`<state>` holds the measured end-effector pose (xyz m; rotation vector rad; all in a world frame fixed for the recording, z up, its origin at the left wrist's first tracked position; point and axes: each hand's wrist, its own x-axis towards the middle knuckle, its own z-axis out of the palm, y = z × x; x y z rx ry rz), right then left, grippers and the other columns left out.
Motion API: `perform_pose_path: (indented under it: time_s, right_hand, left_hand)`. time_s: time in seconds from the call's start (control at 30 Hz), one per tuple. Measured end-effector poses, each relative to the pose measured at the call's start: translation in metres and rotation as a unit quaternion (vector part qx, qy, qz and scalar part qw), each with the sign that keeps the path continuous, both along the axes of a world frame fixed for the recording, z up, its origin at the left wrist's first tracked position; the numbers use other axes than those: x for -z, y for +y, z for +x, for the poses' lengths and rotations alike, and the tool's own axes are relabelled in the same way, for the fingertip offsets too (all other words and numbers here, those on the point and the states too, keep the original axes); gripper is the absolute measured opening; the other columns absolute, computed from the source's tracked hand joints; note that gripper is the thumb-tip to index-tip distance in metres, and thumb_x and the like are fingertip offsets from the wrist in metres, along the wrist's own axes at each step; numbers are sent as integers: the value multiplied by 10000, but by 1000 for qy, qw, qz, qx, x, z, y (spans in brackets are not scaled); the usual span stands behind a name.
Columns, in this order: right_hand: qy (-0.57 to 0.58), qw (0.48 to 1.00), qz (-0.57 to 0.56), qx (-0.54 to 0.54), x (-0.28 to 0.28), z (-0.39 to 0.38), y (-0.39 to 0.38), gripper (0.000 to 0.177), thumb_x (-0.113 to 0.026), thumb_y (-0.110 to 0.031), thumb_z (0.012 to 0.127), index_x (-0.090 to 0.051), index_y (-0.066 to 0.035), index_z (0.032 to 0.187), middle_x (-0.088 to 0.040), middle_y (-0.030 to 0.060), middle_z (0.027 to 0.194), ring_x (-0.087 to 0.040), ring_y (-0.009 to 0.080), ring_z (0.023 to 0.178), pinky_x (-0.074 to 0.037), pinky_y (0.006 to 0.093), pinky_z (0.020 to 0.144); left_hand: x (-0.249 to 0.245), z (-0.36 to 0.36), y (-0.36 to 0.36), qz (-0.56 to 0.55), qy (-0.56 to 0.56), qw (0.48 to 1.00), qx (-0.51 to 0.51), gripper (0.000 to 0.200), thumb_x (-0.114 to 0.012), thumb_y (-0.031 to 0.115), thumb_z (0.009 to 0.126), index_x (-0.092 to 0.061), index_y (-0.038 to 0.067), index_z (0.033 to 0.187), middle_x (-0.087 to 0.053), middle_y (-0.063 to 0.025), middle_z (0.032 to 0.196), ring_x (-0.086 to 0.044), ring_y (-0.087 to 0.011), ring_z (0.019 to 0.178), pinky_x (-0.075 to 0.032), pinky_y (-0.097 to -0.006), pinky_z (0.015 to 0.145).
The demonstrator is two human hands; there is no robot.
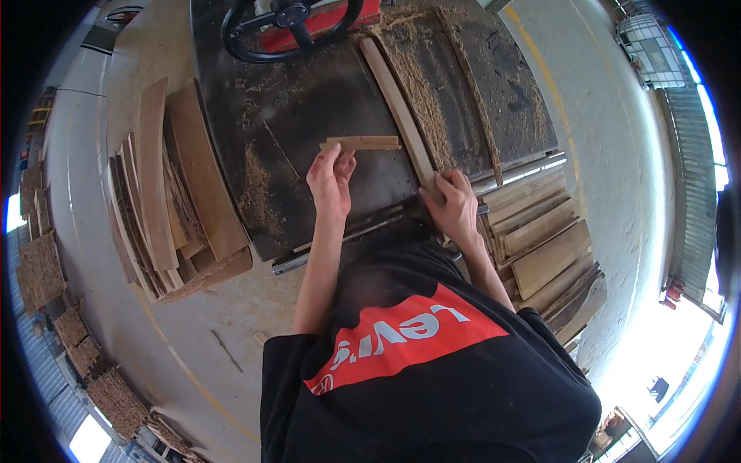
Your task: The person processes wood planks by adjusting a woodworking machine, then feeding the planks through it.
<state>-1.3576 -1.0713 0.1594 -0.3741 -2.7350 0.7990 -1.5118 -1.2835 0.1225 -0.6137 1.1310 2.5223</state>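
My left hand (330, 181) is raised over the dark machine table (309, 108), thumb and fingers pinched on the near end of a short wooden piece (367, 143). That piece looks stepped along its edge, perhaps two thin strips together, and points to the right toward a long wooden strip (397, 104). The strip lies lengthwise on the table, running away from me. My right hand (454, 204) is closed around its near end at the table's front edge, with the thumb on the left side and the fingers on the right.
A black handwheel (299, 48) stands at the table's far left. Sawdust (421, 85) lies thick right of the strip, beside a narrow groove. Stacked boards stand on the left (158, 185) and on the right (548, 255). A metal rail (532, 167) borders the front edge.
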Motion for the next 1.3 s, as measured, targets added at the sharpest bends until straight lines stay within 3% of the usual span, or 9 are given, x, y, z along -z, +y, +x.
perform_pose_path:
  time_s: [0.17,0.23,0.3,0.5,0.53,0.7,0.83,1.13,1.3]
  right_hand:
    - [99,994,36,-23,-24,-27,-30,580,-813,-208,940,-622,31,1432,-658,212,1206,-634,407,1120,-530,489,963]
    - [93,953,-281,-60,-22,-62,-47,463,-680,-216,1073,-603,49,1444,-706,165,1151,-676,299,1046,-534,413,959]
    - [97,825,-553,-66,-32,-104,-73,390,-587,-215,1138,-614,56,1418,-727,118,1094,-679,214,1008,-535,365,940]
    - [111,771,-611,-142,-57,-210,-100,315,-489,-209,1178,-659,45,1253,-646,23,887,-574,73,736,-496,279,674]
    - [82,782,-601,-143,-73,-223,-106,293,-494,-210,1173,-668,23,1205,-604,4,845,-517,61,644,-448,282,582]
    - [132,905,-350,-202,-59,-296,-134,219,-531,-193,1138,-672,-42,1213,-652,11,789,-565,74,603,-427,240,537]
    - [32,908,-374,-187,-86,-308,-148,243,-546,-205,1124,-679,-6,1089,-741,122,743,-709,193,601,-515,375,564]
    - [81,890,-410,-184,-94,-308,-155,279,-535,-206,1132,-680,20,1058,-739,76,733,-667,105,573,-483,298,513]
    - [34,800,-561,-210,-82,-296,-153,323,-493,-260,1163,-695,-8,1176,-737,66,807,-581,84,528,-448,263,473]
  left_hand:
    - [-11,9,-8,221,-97,970,16,142,-700,162,1057,-708,86,1176,-777,-36,1127,-746,-198,1162,-646,-316,788]
    - [-7,16,-7,223,-80,967,90,150,-679,247,1075,-721,144,1175,-778,1,1120,-726,-153,1109,-564,-334,833]
    - [-9,23,-1,201,-48,967,149,169,-663,265,1086,-724,142,1186,-777,-5,1112,-711,-153,1068,-538,-344,864]
    - [-32,-3,-14,-117,83,980,137,253,-742,306,1045,-758,103,1195,-765,11,1122,-685,-125,1050,-492,-327,900]
    - [-39,-14,-21,-144,125,976,107,209,-756,221,1015,-786,93,1178,-801,6,1101,-711,-74,961,-489,-250,771]
    - [-80,-112,-72,-316,258,912,-49,269,-724,321,1052,-774,61,1096,-790,-9,1031,-695,-79,905,-481,-251,697]
    - [-135,-180,-100,-346,308,877,-128,311,-708,390,1056,-786,89,1055,-798,-6,1048,-712,-92,987,-496,-282,755]
    - [-139,-201,-112,-381,300,874,-5,291,-731,378,1047,-806,97,1049,-795,25,981,-706,-57,910,-498,-261,750]
    - [-128,-168,-92,-251,248,935,39,269,-795,312,1007,-822,75,1132,-786,2,970,-677,-64,856,-494,-257,736]
